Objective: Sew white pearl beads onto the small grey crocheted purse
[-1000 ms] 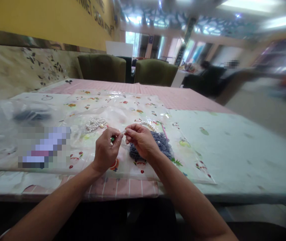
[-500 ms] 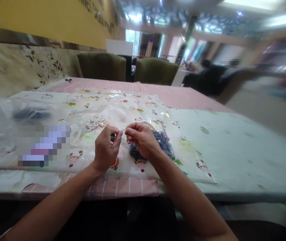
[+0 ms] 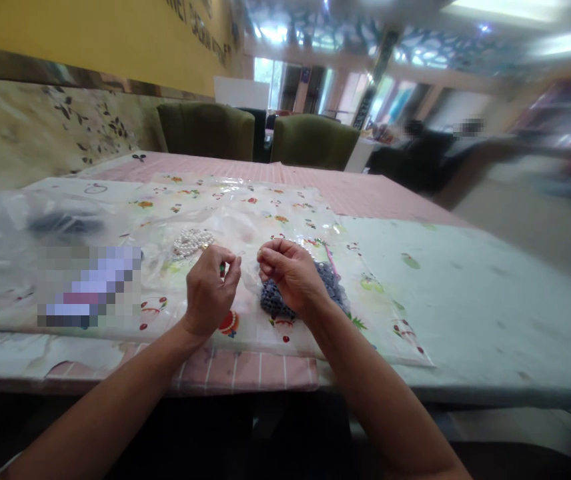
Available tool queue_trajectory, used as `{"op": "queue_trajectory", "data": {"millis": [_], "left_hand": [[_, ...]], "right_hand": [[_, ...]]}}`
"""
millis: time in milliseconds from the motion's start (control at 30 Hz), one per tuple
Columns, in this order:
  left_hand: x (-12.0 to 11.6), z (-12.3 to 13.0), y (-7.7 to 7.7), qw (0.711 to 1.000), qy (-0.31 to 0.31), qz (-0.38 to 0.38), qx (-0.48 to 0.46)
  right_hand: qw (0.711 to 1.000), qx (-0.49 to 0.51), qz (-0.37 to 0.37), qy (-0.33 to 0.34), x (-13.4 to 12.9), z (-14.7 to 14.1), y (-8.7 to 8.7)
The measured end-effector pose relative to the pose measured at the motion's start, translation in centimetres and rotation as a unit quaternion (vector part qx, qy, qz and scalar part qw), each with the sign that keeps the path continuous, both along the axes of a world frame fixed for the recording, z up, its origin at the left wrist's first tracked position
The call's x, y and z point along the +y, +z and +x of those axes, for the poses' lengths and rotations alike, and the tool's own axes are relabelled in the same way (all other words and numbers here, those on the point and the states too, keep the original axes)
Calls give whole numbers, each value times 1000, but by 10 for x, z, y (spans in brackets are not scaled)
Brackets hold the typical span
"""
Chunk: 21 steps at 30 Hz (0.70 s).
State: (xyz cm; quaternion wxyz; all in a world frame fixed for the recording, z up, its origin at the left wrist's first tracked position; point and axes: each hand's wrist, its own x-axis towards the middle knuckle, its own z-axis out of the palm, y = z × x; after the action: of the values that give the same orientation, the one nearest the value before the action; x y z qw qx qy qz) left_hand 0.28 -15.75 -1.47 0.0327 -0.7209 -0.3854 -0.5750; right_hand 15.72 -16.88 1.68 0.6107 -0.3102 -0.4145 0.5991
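Note:
My left hand [image 3: 213, 283] is closed in a pinch, with a tiny, thin, pale thing poking past its fingertips that is too small to name. A green spot shows by its curled fingers. Facing it across a small gap, my right hand [image 3: 290, 273] also pinches, and whatever sits between its fingertips cannot be made out. Under and behind the right hand lies a dark blue-grey knitted or crocheted piece [image 3: 333, 283], partly covered by it. A pink stick [image 3: 332, 259] rests along the piece's far side. White pearl beads [image 3: 193, 243] are heaped beyond my left hand.
A fruit-patterned plastic cover [image 3: 245, 213] lies over the table. To the left are a clear bag [image 3: 0, 233] with something dark in it and a blurred-out purple object [image 3: 98, 283]. Small black scissors [image 3: 139, 157] lie far left. Green chairs [image 3: 315, 143] stand behind.
My hands have drawn slightly apart, the left a little leftward and the right a little rightward. Both stay pinched. The things on the table look the same.

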Motion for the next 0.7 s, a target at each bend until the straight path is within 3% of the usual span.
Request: {"op": "queue_trajectory", "data": {"millis": [133, 433, 500, 633, 700], "left_hand": [[2, -2, 1, 998, -12, -35, -46], [1, -1, 5, 968, -118, -128, -184], [4, -1, 6, 928, -169, -190, -272], [11, -2, 11, 799, -297, -293, -434], [13, -2, 13, 770, -323, -307, -457]], "right_hand": [[1000, 9, 2, 0, 1, 6, 4], [1000, -17, 10, 3, 2, 7, 5], [1000, -15, 7, 1, 1, 7, 6], [999, 28, -24, 28, -2, 5, 7], [994, 61, -60, 61, -5, 2, 8]]}}
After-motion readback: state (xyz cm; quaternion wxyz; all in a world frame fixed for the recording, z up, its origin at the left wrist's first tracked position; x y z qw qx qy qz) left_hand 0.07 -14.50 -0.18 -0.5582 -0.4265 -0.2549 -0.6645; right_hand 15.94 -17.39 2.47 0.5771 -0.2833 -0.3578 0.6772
